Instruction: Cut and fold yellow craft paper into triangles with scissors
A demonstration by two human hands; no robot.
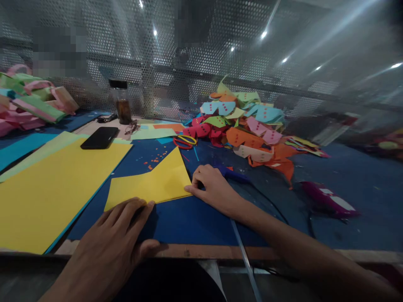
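A folded sheet of yellow paper lies on the blue table covering in front of me, its top edge rising to a point. My right hand pinches its lower right corner between thumb and curled fingers. At the lower left edge of the paper rests my left hand, fingers stretched out over the crease and thumb apart. Just beyond my right hand is a blue tool with a black cord, partly hidden by the hand. Red and yellow-handled scissors lie behind the paper, their blades not clearly visible.
Large yellow sheets with a black phone lie left. A bottle stands behind. Cut, punched colored paper pieces are heaped back right, near a purple device. Folded pink and green paper sits far left.
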